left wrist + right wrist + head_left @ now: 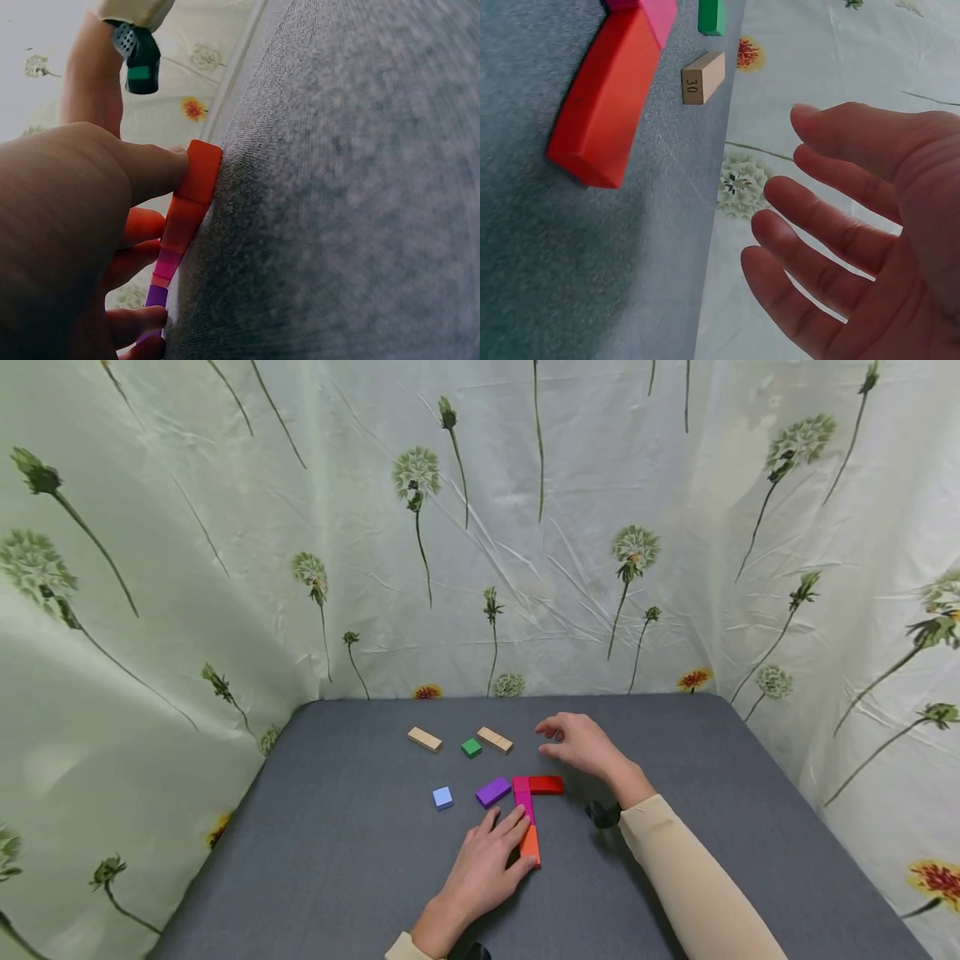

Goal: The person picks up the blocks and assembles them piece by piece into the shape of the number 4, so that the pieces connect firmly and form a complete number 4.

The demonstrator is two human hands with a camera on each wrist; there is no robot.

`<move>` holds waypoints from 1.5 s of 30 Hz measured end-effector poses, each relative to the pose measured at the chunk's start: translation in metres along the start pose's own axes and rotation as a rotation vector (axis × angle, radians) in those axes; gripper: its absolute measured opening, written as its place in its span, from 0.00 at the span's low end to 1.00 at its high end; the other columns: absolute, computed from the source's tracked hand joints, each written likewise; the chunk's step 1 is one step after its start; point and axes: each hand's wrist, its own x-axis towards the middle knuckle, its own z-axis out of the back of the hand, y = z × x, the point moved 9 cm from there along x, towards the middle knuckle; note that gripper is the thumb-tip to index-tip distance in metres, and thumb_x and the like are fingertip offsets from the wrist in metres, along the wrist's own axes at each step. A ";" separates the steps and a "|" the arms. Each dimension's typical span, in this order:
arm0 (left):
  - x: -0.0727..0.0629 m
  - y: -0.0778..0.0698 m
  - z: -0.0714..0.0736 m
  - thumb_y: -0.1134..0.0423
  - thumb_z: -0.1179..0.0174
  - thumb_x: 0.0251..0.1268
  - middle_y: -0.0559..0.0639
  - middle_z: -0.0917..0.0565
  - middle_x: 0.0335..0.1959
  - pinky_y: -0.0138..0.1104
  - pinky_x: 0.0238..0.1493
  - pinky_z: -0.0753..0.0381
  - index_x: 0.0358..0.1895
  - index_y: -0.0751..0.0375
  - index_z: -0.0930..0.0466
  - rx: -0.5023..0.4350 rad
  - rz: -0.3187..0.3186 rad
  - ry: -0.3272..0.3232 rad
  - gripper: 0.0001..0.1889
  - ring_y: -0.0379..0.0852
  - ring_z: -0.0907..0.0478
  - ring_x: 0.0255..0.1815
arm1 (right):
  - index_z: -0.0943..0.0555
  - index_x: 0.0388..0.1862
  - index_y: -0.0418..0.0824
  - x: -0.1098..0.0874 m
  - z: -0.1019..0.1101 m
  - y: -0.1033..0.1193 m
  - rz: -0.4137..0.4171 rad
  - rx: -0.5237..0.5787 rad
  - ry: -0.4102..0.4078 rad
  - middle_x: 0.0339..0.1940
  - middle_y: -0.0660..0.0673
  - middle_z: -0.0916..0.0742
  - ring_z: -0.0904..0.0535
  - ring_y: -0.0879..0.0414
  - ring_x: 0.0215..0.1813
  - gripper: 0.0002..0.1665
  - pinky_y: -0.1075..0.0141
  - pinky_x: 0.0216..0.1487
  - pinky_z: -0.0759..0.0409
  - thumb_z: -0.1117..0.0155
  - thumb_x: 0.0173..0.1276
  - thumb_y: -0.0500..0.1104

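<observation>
My left hand (486,865) rests on a row of blocks on the grey table. Its thumb touches the near end of an orange block (530,847), and its fingertips lie at a magenta block (523,807). A smaller pink block (521,784) joins the far end of that row, with a red block (546,786) reaching right from it. Just left of these lies a purple block (492,792), close to the left fingertips. Raised beyond the red block, my right hand (581,745) holds nothing, its fingers loosely bent and apart in the right wrist view.
Toward the back lie two plain wooden blocks, one on the left (425,740) and one nearer the right hand (495,740), with a green block (471,747) between them. A light blue block (442,797) lies left of the purple one. A floral curtain (360,527) surrounds the table.
</observation>
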 end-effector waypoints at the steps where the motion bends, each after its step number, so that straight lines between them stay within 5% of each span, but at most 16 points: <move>1: 0.000 0.000 0.000 0.39 0.41 0.69 0.39 0.37 0.77 0.60 0.67 0.37 0.75 0.45 0.31 0.000 -0.002 0.000 0.34 0.59 0.44 0.78 | 0.14 0.56 0.43 0.003 0.000 0.001 0.004 -0.001 -0.001 0.47 0.44 0.13 0.20 0.53 0.46 0.20 0.53 0.48 0.20 0.27 0.66 0.45; 12: 0.001 0.002 -0.001 0.38 0.42 0.69 0.39 0.37 0.77 0.60 0.66 0.36 0.75 0.43 0.32 -0.003 -0.004 0.011 0.34 0.59 0.44 0.77 | 0.15 0.57 0.49 0.031 0.005 0.019 0.032 0.005 -0.020 0.47 0.46 0.13 0.19 0.54 0.47 0.19 0.55 0.47 0.20 0.28 0.68 0.48; 22: 0.000 0.001 0.000 0.37 0.43 0.70 0.38 0.38 0.78 0.59 0.67 0.36 0.75 0.43 0.32 0.012 -0.014 0.004 0.34 0.58 0.44 0.77 | 0.17 0.61 0.43 0.058 -0.018 0.016 0.013 0.014 0.055 0.49 0.43 0.12 0.17 0.51 0.49 0.26 0.54 0.49 0.19 0.27 0.66 0.50; 45: 0.001 0.002 0.000 0.37 0.43 0.70 0.37 0.38 0.78 0.59 0.66 0.35 0.76 0.43 0.32 0.021 -0.027 -0.003 0.34 0.59 0.43 0.77 | 0.12 0.49 0.47 0.076 -0.053 0.006 -0.096 -0.048 0.165 0.44 0.49 0.11 0.17 0.55 0.44 0.21 0.57 0.47 0.19 0.22 0.60 0.54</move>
